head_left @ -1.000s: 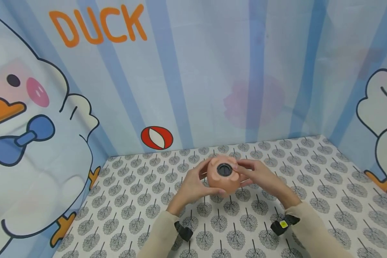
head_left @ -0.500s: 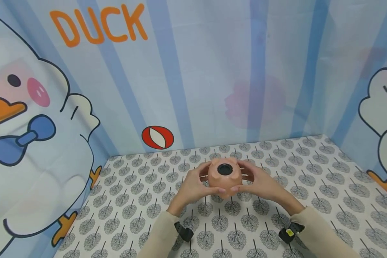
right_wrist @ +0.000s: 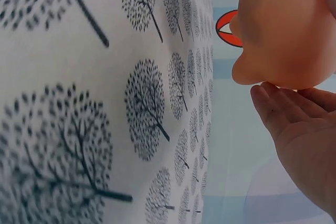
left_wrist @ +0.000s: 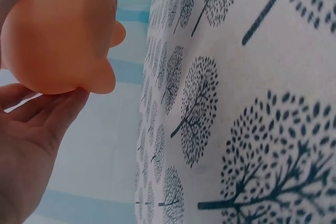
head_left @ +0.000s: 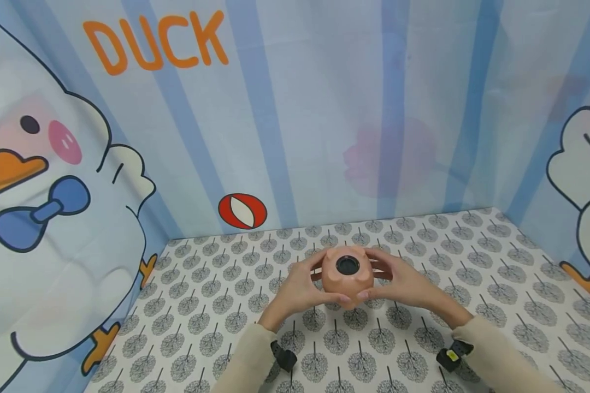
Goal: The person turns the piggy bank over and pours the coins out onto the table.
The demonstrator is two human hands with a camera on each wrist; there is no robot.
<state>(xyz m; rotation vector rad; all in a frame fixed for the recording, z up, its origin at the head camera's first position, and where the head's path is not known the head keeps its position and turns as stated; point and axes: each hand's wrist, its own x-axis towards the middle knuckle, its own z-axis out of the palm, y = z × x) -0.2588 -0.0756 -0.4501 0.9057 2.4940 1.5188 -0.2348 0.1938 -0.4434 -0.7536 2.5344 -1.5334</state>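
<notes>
A round, salmon-pink piggy bank [head_left: 335,279] is held in both hands in the head view, its underside with stubby feet and a dark round plug [head_left: 347,265] facing up toward the camera. My left hand [head_left: 299,284] grips its left side, thumb along the near face and fingers behind. On the opposite side my right hand [head_left: 402,279] grips it the same way, thumb tip close to the left one. In the left wrist view the smooth body of the bank [left_wrist: 58,35] rests against the fingertips; the right wrist view shows the bank [right_wrist: 289,30] above the right fingers.
A table covered in white cloth with grey tree prints [head_left: 201,305] lies beneath the hands. Behind it hangs a blue-striped curtain [head_left: 314,109] with a printed duck [head_left: 69,273] at left. Each wrist wears a black strap with a small camera [head_left: 287,360].
A second ago the right fingers touched the black plug; since then that hand has shifted to the bank's right side, its thumb now on the near face. The left hand keeps its grip.
</notes>
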